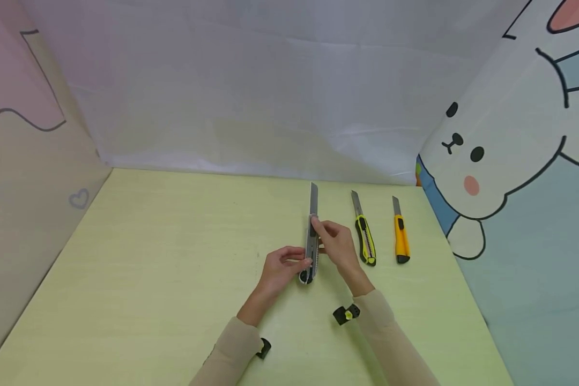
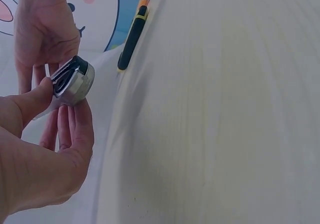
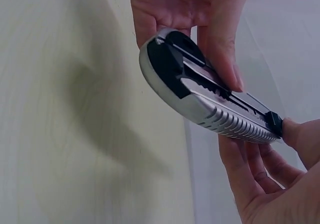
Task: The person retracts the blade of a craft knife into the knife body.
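A silver-and-black utility knife [image 1: 310, 252] is held above the table by both hands, its long blade [image 1: 314, 197] extended and pointing away toward the back wall. My left hand [image 1: 281, 269] grips the lower handle, thumb on top and fingers beneath. Higher up, my right hand [image 1: 340, 245] holds the handle near the blade end, with its thumb against the black slider [image 3: 273, 122]. The right wrist view shows the knife's rounded black butt end [image 3: 167, 61] and the ridged silver side. In the left wrist view the knife appears end-on between both hands.
To the right lie a green-and-black utility knife [image 1: 365, 239] and an orange-yellow one [image 1: 401, 237], both with blades out. The pale yellow table [image 1: 164, 257] meets a white fabric backdrop [image 1: 251, 107] behind, with cartoon-printed sheets at the sides.
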Available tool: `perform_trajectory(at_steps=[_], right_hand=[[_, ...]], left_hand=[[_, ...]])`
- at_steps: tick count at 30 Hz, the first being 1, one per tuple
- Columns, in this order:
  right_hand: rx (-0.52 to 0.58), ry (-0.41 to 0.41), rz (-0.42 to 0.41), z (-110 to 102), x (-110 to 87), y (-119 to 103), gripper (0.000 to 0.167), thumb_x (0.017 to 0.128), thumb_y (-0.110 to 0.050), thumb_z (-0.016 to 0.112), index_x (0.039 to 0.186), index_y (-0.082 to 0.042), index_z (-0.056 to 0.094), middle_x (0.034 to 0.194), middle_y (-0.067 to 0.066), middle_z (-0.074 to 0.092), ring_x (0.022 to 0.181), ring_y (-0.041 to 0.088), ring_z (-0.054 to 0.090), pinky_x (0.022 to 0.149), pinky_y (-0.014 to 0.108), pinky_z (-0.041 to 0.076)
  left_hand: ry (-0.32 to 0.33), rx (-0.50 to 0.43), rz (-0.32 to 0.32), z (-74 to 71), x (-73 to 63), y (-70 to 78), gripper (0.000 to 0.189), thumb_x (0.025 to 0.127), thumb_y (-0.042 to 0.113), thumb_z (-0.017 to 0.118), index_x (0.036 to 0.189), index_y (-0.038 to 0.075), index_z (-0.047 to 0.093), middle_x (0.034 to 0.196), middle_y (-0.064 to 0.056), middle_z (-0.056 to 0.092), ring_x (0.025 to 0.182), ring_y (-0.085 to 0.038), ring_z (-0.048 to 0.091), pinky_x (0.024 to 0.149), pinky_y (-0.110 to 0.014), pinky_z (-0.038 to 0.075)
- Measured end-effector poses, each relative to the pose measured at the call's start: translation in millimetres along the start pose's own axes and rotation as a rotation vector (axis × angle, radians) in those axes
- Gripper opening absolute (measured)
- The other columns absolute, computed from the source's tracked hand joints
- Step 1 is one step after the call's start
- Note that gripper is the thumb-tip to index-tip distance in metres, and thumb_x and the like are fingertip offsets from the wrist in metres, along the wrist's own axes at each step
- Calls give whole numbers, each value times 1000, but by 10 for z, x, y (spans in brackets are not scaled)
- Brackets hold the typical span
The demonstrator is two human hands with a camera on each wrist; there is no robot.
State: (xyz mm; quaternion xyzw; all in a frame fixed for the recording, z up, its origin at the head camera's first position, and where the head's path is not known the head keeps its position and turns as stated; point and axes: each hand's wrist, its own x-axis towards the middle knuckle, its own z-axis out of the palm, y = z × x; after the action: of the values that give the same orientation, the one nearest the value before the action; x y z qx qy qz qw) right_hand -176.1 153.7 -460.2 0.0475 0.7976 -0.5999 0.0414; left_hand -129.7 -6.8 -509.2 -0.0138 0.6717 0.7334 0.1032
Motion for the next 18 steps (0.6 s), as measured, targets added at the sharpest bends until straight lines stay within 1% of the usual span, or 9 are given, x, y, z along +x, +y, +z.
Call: perform_trajectory(at_steps=[5,7,12,13,14,18], right_hand=[[-17,-2,-12,12,-2,1,47,99,-48,67,106,-2,75,91,7,68,79,17,63,69,31,62],[-29,-6,-17,15,-1,5,46,100,-47,66,106,-2,75,90,7,68,79,17,63,69,31,62],[-44,-10,-27,23,-6,15,42,101,-43,65,107,-2,75,87,5,67,79,16,61,69,32,62],[-44,-11,-28,25,-7,18,41,101,-42,65,108,-2,75,86,5,67,79,16,61,69,32,62],[-45,-13,-29,26,-7,21,41,101,-42,66,108,-2,75,86,5,67,79,15,61,70,32,62],[-48,-20,-31,26,-7,33,40,102,-41,65,109,-3,75,88,5,68,79,15,64,71,32,62]], left_hand=[[2,11,-4,-13,-18,-6,34,90,17,81,118,0,72,104,-11,72,91,-21,70,79,-28,58],[9,24,-12,-9,-48,52,32,91,15,80,118,-1,72,104,-12,72,91,-21,70,78,-28,57],[24,55,-31,7,-53,79,31,93,9,77,119,-5,70,107,-17,72,91,-22,70,76,-26,55],[26,58,-33,7,-37,47,31,93,10,77,120,-5,70,107,-17,72,91,-22,70,76,-25,55],[26,57,-33,6,-37,46,31,93,10,77,120,-5,70,108,-17,72,92,-23,70,77,-26,55],[21,51,-31,9,-102,166,30,93,8,76,119,-6,70,108,-18,71,94,-25,71,78,-27,56]])
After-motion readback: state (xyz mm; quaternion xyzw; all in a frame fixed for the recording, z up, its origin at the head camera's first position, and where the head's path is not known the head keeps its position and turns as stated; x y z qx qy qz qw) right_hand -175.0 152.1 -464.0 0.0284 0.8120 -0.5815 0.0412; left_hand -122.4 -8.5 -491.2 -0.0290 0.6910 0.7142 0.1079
